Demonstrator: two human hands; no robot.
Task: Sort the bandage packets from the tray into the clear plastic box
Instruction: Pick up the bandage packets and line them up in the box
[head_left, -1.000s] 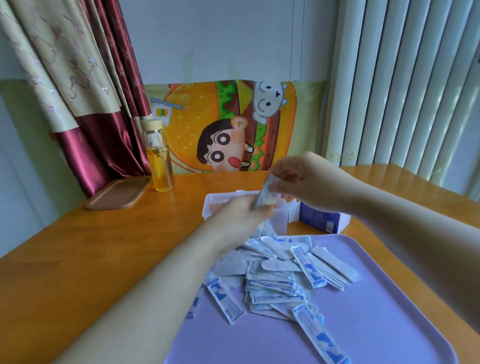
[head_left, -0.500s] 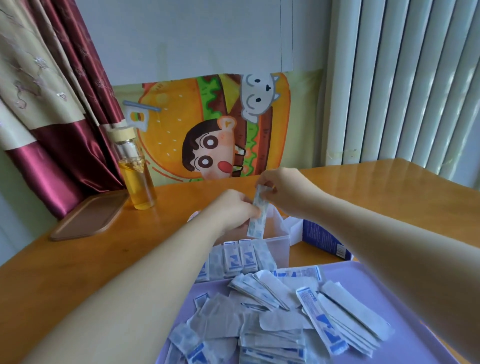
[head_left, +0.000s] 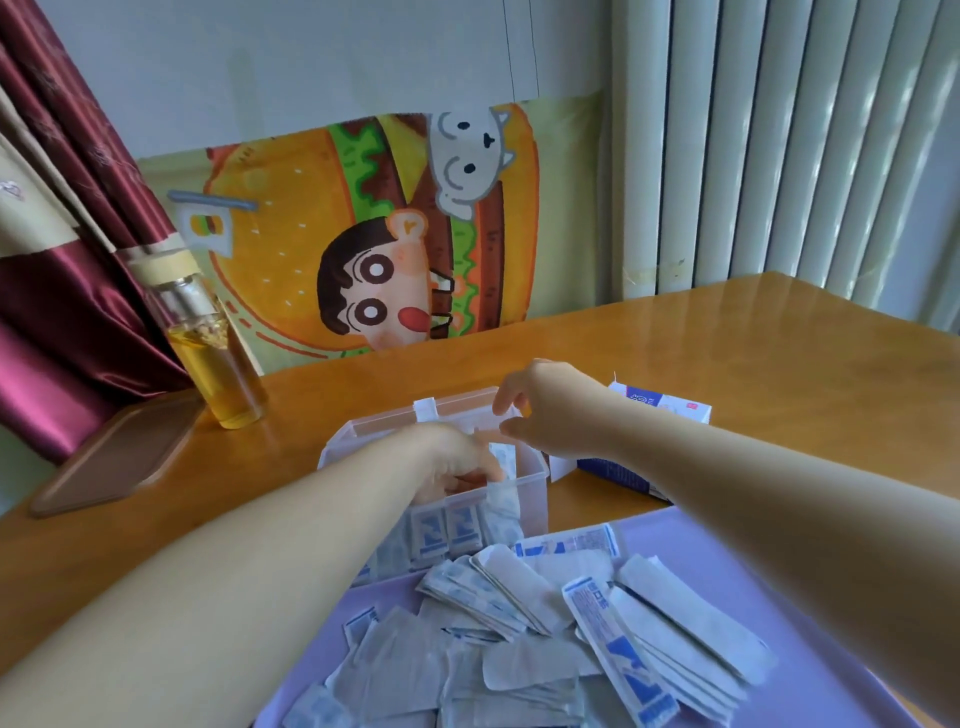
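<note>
My left grip (head_left: 452, 462) reaches down into the clear plastic box (head_left: 535, 499), fingers curled at an upright packet (head_left: 503, 460). I cannot tell whether they pinch it or only touch it. My right grip (head_left: 545, 410) hovers just above the box's right side, released, its fingers loosely bent and holding nothing. Inside the box, a row of packets (head_left: 447, 535) stands against the wall nearest me. Just in front of the box lies a purple tray (head_left: 727, 561), heaped with loose bandage packets (head_left: 519, 623), white with blue print. Just right of the box sits a blue and white carton (head_left: 660, 410). Left of the box and farther back stands a bottle (head_left: 218, 358) of yellow liquid. All of this rests on a wooden counter (head_left: 753, 353).
</note>
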